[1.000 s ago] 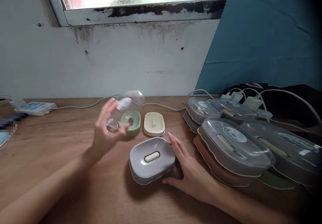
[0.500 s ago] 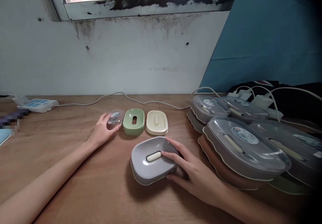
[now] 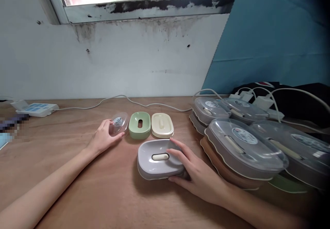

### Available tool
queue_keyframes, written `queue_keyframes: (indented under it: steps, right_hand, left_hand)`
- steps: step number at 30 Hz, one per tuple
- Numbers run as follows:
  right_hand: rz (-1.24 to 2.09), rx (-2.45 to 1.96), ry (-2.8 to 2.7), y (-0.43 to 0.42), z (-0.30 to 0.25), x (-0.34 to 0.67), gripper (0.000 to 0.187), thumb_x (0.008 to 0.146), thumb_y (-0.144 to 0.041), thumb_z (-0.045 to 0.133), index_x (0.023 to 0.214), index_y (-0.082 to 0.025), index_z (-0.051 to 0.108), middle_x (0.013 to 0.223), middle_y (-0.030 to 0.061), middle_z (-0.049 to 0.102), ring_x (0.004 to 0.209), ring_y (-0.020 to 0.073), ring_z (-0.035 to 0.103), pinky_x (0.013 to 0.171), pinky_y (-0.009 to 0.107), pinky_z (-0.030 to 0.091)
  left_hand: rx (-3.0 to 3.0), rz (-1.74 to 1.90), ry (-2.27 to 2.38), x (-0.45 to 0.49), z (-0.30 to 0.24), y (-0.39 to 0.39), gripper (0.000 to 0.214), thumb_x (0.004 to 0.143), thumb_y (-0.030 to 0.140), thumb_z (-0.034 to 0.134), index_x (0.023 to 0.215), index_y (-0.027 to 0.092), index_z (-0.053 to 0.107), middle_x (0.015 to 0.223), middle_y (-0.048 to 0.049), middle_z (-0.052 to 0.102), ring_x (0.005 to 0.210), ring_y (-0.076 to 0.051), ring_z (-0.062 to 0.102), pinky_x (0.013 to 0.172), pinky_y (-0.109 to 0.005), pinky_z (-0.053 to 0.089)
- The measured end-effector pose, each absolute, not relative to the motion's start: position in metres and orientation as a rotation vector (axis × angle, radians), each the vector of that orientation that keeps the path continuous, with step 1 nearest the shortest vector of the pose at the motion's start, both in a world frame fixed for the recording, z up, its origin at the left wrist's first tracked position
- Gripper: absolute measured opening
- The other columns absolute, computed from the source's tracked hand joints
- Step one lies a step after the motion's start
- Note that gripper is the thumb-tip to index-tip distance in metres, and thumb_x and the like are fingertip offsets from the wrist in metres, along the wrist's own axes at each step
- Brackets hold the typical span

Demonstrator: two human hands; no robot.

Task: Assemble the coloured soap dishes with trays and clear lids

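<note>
My left hand [image 3: 104, 136] grips the left edge of a small clear plastic lid [image 3: 123, 123] with a round printed sticker; the lid is tilted up off the table. Just to its right stands a small green box [image 3: 144, 121] with an oval slot in its top. Beside that lies a cream lid-like piece [image 3: 157, 126] with a raised bar. In front of them, my right hand [image 3: 192, 167] holds a grey oblong box [image 3: 146, 163] by its right end, thumb low and fingers over the rim. A cream bar shows in the grey box's central slot.
At right, larger grey boxes with clear lids [image 3: 247, 153] stand on brown and green pieces. A white cable [image 3: 144, 104] runs along the wall from a power strip [image 3: 38, 109] at left. Black fabric [image 3: 304, 100] and chargers [image 3: 263, 102] lie at back right.
The clear lid has tipped up in my left hand. The grey box has turned slightly and now sits straighter, its right end still in my right hand. The view has shifted a little.
</note>
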State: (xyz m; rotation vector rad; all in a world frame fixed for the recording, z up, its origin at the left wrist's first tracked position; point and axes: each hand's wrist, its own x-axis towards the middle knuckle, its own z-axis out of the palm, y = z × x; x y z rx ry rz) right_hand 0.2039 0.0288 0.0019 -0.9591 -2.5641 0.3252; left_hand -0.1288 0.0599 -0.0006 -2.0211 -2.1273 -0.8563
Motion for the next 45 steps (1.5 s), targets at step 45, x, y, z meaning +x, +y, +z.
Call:
queue_keyframes:
  steps: [45]
  right_hand:
    - [0.629, -0.807, -2.230, 0.040, -0.004, 0.210, 0.082, 0.084, -0.023, 0.053, 0.144, -0.025, -0.002, 0.144, 0.0131, 0.031, 0.130, 0.0244, 0.034, 0.103, 0.045, 0.035]
  left_hand:
    - [-3.194, -1.366, -1.530, -0.031, 0.016, 0.003, 0.044, 0.073, 0.042, 0.063, 0.114, 0.025, 0.063, 0.140, -0.0075, 0.039, 0.125, -0.031, 0.040, 0.103, -0.044, 0.031]
